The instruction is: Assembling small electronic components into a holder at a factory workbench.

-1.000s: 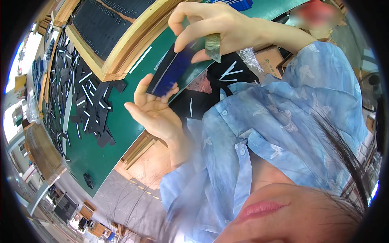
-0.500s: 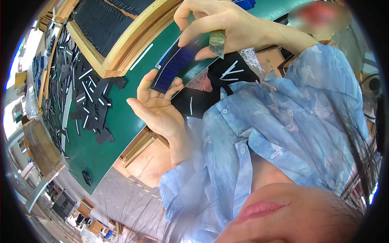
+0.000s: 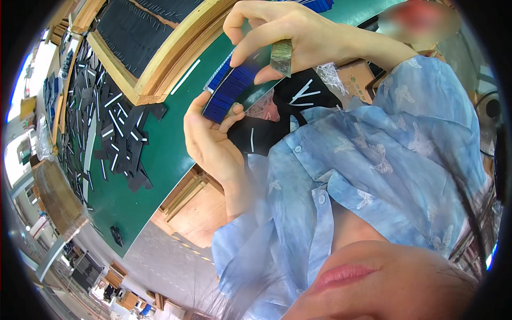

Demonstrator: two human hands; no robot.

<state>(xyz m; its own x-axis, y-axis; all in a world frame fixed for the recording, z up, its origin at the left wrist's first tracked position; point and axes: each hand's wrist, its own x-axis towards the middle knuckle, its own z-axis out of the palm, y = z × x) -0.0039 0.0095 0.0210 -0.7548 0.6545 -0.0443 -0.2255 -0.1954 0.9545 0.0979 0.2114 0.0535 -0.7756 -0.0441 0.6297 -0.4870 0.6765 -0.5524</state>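
A bent stack of thin blue strips [image 3: 230, 89] is held up between both hands over the edge of the green table. My left hand [image 3: 213, 143] is closed on the stack's lower end, its fingertips on either side. From the upper right my right hand [image 3: 290, 33] pinches the stack's upper end between thumb and fingers. A shiny, greenish-gold flap [image 3: 281, 57] hangs against the right hand by the thumb; what it is I cannot make out. Part of the stack's upper end is hidden behind the right fingers.
Many loose black pieces with white strips [image 3: 125, 125] lie heaped on the green table [image 3: 125, 210]. Behind them stands a wooden frame [image 3: 176, 58] with dark sheets inside. A small black object [image 3: 116, 234] lies near the table corner. White strips [image 3: 303, 95] rest on black cloth at my lap.
My left fingers and thumb have closed in around the lower end of the stack from a more open pose. The strips, fanned and dark before, now show broader, brighter blue faces.
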